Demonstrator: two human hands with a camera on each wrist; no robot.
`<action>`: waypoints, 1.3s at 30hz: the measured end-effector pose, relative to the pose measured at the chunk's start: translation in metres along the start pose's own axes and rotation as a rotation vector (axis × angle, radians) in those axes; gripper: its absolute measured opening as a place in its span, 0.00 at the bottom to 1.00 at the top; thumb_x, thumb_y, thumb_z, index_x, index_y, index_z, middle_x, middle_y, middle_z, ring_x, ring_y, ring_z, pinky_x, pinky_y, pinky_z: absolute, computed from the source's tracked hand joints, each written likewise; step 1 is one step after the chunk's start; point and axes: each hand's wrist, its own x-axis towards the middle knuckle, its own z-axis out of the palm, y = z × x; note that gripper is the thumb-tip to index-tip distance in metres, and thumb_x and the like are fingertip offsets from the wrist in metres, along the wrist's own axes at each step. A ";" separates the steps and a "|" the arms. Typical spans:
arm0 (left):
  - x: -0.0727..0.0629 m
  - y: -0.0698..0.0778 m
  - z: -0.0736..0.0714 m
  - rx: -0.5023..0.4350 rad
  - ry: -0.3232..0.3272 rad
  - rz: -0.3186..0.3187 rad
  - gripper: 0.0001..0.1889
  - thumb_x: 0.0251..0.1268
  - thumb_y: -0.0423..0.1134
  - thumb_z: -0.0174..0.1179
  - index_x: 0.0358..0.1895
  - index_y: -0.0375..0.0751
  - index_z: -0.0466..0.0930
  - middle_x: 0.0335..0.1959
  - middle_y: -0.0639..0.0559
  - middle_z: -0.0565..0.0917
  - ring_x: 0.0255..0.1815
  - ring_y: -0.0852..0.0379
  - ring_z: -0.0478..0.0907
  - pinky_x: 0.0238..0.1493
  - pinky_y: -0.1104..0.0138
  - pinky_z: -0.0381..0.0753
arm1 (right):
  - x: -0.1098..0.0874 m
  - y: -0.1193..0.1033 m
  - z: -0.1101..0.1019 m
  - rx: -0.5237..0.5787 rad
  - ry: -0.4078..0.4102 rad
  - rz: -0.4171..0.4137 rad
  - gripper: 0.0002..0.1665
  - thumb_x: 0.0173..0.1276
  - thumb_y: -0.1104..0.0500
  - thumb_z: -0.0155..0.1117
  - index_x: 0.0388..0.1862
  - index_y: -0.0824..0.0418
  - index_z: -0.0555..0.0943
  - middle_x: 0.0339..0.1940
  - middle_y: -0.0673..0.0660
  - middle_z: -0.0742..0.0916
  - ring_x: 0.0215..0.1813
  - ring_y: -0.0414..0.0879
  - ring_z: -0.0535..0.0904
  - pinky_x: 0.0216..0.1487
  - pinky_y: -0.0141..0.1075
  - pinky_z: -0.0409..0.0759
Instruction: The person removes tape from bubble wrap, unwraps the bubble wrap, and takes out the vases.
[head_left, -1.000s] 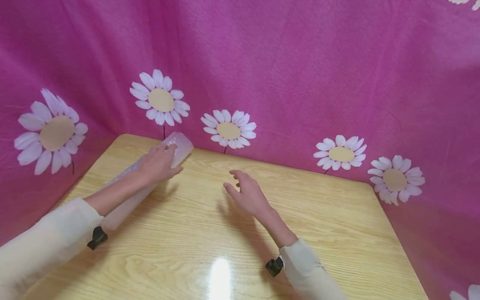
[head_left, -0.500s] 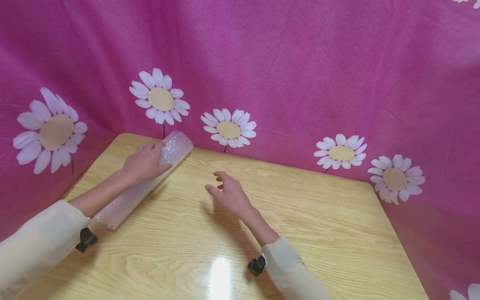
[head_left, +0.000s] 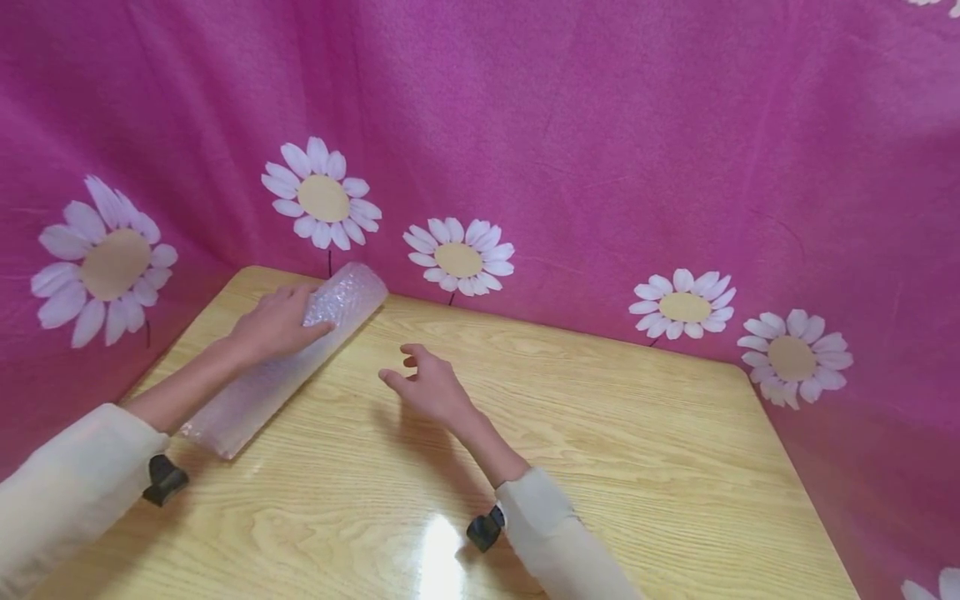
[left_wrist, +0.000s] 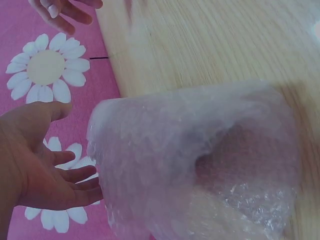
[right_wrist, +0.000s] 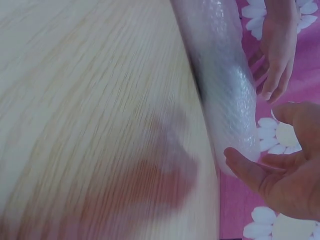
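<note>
A roll of clear bubble wrap (head_left: 300, 367) lies diagonally on the left part of the wooden table. Over its far half is my left hand (head_left: 273, 323), fingers extended and thumb pointing right. In the left wrist view the left hand (left_wrist: 45, 165) has loosely spread fingers beside the roll's end; whether they touch it I cannot tell. My right hand (head_left: 431, 385) hovers above the table to the right of the roll, apart from it, with thumb and fingers spread and nothing held. The right wrist view shows this right hand (right_wrist: 295, 170) with a gap between thumb and fingers.
A pink cloth (head_left: 570, 167) printed with white daisies hangs behind and at both sides of the table (head_left: 600, 433). Black wrist cameras sit beneath both cuffs. A bright light reflection shows near the table's front.
My left hand has slid back along the bubble wrap toward the near left, uncovering more of its far end. My right hand has moved left, closer to the roll. The roll stays in place.
</note>
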 end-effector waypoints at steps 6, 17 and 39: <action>0.001 -0.009 -0.001 -0.027 -0.007 0.006 0.37 0.72 0.48 0.57 0.71 0.22 0.57 0.67 0.20 0.63 0.67 0.22 0.58 0.63 0.32 0.60 | 0.006 -0.008 0.013 0.051 0.051 0.002 0.37 0.71 0.45 0.64 0.71 0.65 0.70 0.59 0.64 0.83 0.52 0.51 0.84 0.50 0.38 0.82; 0.004 -0.021 -0.004 -0.171 -0.051 -0.016 0.38 0.74 0.45 0.55 0.67 0.11 0.53 0.62 0.14 0.65 0.62 0.23 0.66 0.61 0.37 0.68 | 0.012 -0.020 0.033 0.192 0.098 0.059 0.39 0.69 0.46 0.65 0.71 0.66 0.69 0.60 0.67 0.82 0.54 0.53 0.83 0.50 0.40 0.83; 0.002 -0.038 -0.008 -0.204 -0.054 -0.032 0.35 0.76 0.44 0.50 0.67 0.13 0.55 0.61 0.13 0.65 0.62 0.21 0.65 0.62 0.37 0.67 | 0.031 -0.047 0.071 0.373 0.130 0.201 0.38 0.68 0.49 0.68 0.70 0.67 0.70 0.60 0.65 0.81 0.35 0.50 0.88 0.41 0.38 0.84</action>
